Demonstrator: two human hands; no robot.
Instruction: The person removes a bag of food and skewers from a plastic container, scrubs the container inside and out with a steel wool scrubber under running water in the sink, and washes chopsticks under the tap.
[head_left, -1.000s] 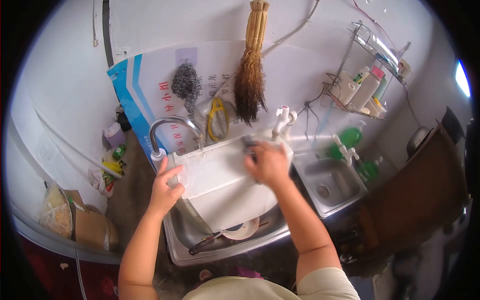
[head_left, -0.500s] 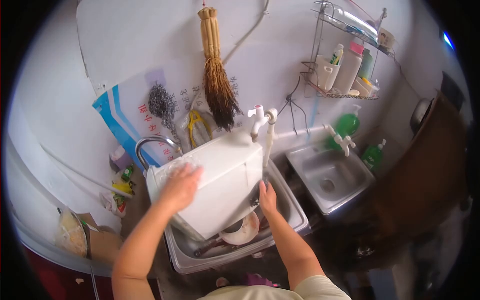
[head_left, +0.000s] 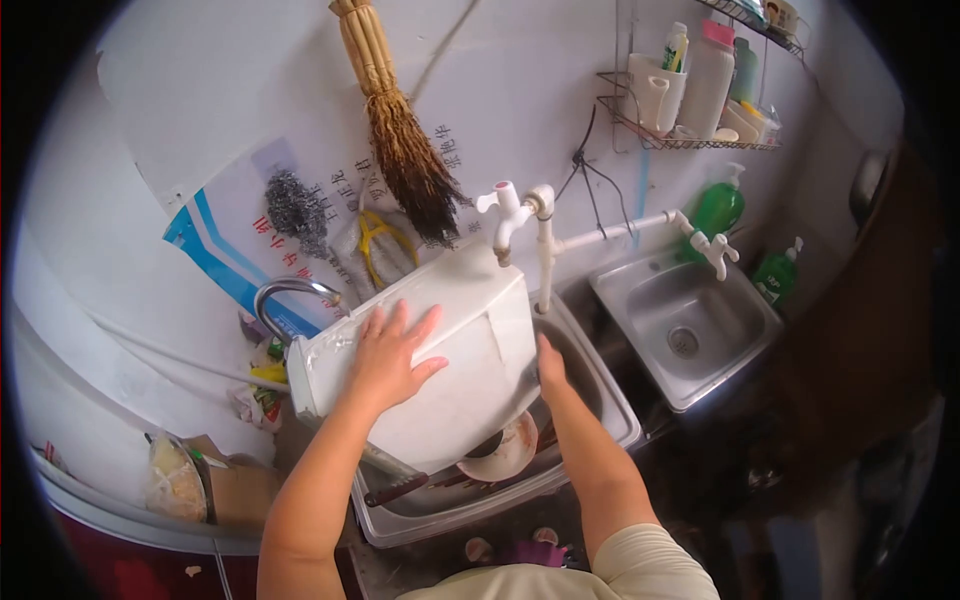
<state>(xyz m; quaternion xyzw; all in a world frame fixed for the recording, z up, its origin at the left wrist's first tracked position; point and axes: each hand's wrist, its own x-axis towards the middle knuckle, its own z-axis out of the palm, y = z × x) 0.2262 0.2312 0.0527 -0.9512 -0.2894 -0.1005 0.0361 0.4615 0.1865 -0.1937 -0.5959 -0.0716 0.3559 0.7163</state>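
Observation:
A large white box-shaped panel (head_left: 455,375) leans tilted over the left metal sink (head_left: 400,525), its upper left edge looking wet. My left hand (head_left: 388,362) lies flat on its face with the fingers spread. At the panel's right edge is my right hand (head_left: 550,368), closed round the side, its fingers partly hidden. Under the panel, a white bowl (head_left: 508,455) with brownish stains sits in the sink. A knife with a dark handle (head_left: 396,489) shows below the panel's lower left edge.
A white tap (head_left: 510,215) stands close above the panel, and a curved metal faucet (head_left: 280,285) is at its left. To the right is a smaller sink (head_left: 690,320) with green pump bottles (head_left: 718,208). A straw brush (head_left: 405,135) and wire rack (head_left: 690,140) hang on the wall.
My left hand has gone from a blurred motion at the upper left to lying flat nearer the panel's middle. The view has shifted, and the knife handle shows more clearly.

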